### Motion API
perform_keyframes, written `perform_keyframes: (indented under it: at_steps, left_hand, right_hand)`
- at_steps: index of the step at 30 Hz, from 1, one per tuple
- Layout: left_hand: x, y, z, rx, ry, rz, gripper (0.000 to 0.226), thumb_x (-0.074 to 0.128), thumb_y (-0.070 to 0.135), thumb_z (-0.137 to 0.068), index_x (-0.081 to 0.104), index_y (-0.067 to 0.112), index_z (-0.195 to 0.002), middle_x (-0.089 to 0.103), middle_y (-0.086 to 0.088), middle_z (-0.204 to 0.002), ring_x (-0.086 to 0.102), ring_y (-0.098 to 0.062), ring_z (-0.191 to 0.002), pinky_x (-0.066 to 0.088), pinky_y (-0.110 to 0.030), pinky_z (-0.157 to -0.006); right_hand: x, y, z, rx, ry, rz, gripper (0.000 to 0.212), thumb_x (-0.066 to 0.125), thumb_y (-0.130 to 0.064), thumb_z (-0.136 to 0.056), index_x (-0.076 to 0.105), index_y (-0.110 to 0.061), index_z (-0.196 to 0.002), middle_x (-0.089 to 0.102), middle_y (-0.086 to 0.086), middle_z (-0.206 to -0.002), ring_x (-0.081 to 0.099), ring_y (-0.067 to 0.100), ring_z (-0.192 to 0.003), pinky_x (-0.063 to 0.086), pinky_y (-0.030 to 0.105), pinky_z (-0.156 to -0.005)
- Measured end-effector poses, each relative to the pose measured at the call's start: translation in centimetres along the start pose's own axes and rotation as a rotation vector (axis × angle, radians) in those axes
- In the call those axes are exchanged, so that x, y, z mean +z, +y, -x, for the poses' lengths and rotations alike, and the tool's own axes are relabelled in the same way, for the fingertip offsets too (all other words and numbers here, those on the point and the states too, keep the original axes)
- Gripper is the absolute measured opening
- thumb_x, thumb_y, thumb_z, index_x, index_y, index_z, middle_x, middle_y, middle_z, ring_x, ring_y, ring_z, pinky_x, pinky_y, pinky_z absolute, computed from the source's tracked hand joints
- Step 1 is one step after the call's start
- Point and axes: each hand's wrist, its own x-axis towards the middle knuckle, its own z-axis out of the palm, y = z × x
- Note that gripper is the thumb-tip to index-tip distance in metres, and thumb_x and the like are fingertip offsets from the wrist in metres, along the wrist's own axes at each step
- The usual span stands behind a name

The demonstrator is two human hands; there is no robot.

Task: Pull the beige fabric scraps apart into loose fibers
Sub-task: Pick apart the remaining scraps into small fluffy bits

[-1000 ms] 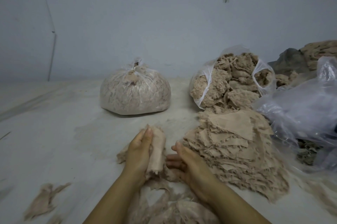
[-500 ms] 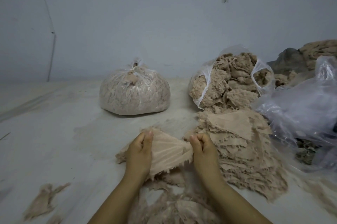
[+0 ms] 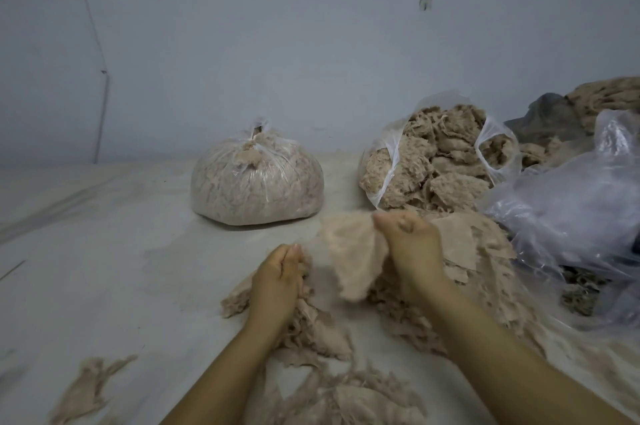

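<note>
Beige fabric scraps lie in a layered heap [image 3: 481, 251] on the pale dusty floor [image 3: 104, 269], just in front of an open clear plastic bag of shredded beige fluff [image 3: 433, 165]. One thin, fuzzy beige piece [image 3: 353, 255] is off the heap: the right hand [image 3: 412, 244] holds it raised, fingers curled round its upper edge so that it hangs loose and blurred below the fist. The left hand [image 3: 280, 279] sits lower and apart from that piece, fingers curled round a small tuft of torn beige material, resting against the frayed pulled fibres [image 3: 311, 324] spread between the forearms.

The step in hand looks like the tearing itself, with the piece split and each hand keeping a part. Next, the left hand would likely need to drop its tuft onto the loose fibres and take hold of the hanging piece again, close to the right fist, for another pull. A tied clear bag of pinkish fluff [image 3: 256, 179] stands further back, by the wall.
</note>
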Motion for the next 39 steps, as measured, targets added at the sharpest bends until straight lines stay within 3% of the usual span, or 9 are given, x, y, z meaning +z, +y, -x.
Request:
perform_keyframes:
  at_steps: [5,8,12,16,21,26,30,35,39]
  left_hand:
    - [-2.2,-1.9,0.1,-0.014,-0.431,-0.296,0.008,0.064,0.038,-0.086,0.063,0.031,-0.084,0.061,0.013,-0.082,0.054,0.005,-0.068,0.041,-0.007,-0.063]
    - [-2.5,-3.7,1.0,0.026,-0.672,-0.566,0.034,0.067,0.048,-0.079,0.057,0.041,-0.111,0.051,0.023,-0.101,0.048,0.006,-0.094,0.037,-0.01,-0.08]
    - [-1.5,-3.4,1.6,0.148,-0.578,-0.558,0.003,0.059,0.039,-0.09,0.06,0.04,-0.088,0.051,0.016,-0.083,0.048,0.001,-0.081,0.033,-0.011,-0.069]
    - [-1.2,-2.2,1.7,0.175,-0.486,-0.401,0.017,0.055,0.026,-0.094,0.062,0.038,-0.085,0.059,0.016,-0.083,0.05,0.006,-0.084,0.037,-0.012,-0.072]
    - [-1.5,-3.1,2.1,0.155,-0.36,-0.405,0.015,0.056,0.013,-0.092,0.068,0.016,-0.084,0.062,0.003,-0.085,0.053,-0.004,-0.079,0.036,-0.012,-0.069]
    - [-1.6,-3.5,2.0,0.103,-0.321,-0.452,0.022,0.047,0.013,-0.097,0.051,0.014,-0.075,0.054,0.0,-0.079,0.049,-0.009,-0.072,0.036,-0.019,-0.066]
    - [-1.6,-2.9,2.4,0.331,-0.347,-0.578,0.023,0.048,0.016,-0.097,0.052,0.011,-0.075,0.052,0.002,-0.082,0.042,-0.014,-0.08,0.036,-0.027,-0.073]
    - [-1.6,-2.4,2.9,0.415,-0.295,-0.481,0.021,0.053,0.023,-0.095,0.06,0.019,-0.076,0.059,0.009,-0.085,0.044,-0.005,-0.091,0.035,-0.019,-0.078]
    - [-1.0,-3.0,2.9,0.25,-0.392,-0.376,0.026,0.044,0.028,-0.099,0.05,0.017,-0.076,0.049,0.006,-0.068,0.047,-0.005,-0.067,0.035,-0.02,-0.062]
  right_hand:
    - [-5.5,-2.0,-4.9,-0.117,0.105,0.616,0.017,0.064,-0.03,-0.087,0.066,-0.015,-0.095,0.065,0.007,-0.099,0.062,0.03,-0.091,0.05,0.038,-0.081]
    - [-5.8,-1.1,-3.2,-0.315,0.101,0.974,0.035,0.059,-0.033,-0.091,0.05,-0.022,-0.122,0.04,0.006,-0.123,0.057,0.025,-0.092,0.045,0.035,-0.076]
    - [-1.9,1.9,2.2,-0.378,-0.226,0.754,0.013,0.056,-0.038,-0.091,0.058,-0.028,-0.098,0.055,-0.013,-0.087,0.055,0.009,-0.076,0.043,0.024,-0.064]
    - [0.8,5.8,5.4,-0.172,-0.557,0.692,0.033,0.062,-0.042,-0.087,0.06,-0.024,-0.114,0.06,-0.007,-0.102,0.056,0.006,-0.089,0.044,0.02,-0.074]
    - [1.2,7.0,6.0,-0.119,-0.417,0.472,0.012,0.064,-0.024,-0.089,0.06,-0.017,-0.08,0.059,-0.009,-0.074,0.052,0.003,-0.07,0.043,0.023,-0.068]
    - [1.1,6.6,6.3,-0.196,-0.269,0.365,0.017,0.054,-0.015,-0.095,0.052,-0.007,-0.08,0.047,-0.007,-0.067,0.041,0.0,-0.059,0.033,0.017,-0.057]
    - [1.4,6.4,6.0,-0.118,-0.14,0.263,0.013,0.053,-0.017,-0.096,0.055,-0.01,-0.086,0.056,0.007,-0.073,0.053,0.023,-0.069,0.046,0.038,-0.067]
    - [1.1,6.4,6.4,0.194,-0.376,-0.049,0.027,0.069,-0.027,-0.086,0.056,-0.019,-0.108,0.065,-0.002,-0.069,0.065,0.007,-0.058,0.053,0.021,-0.056]
    - [1.2,6.9,6.5,-0.082,-0.459,0.232,0.014,0.073,-0.014,-0.083,0.067,-0.025,-0.075,0.062,-0.008,-0.072,0.057,0.001,-0.063,0.046,0.016,-0.063]
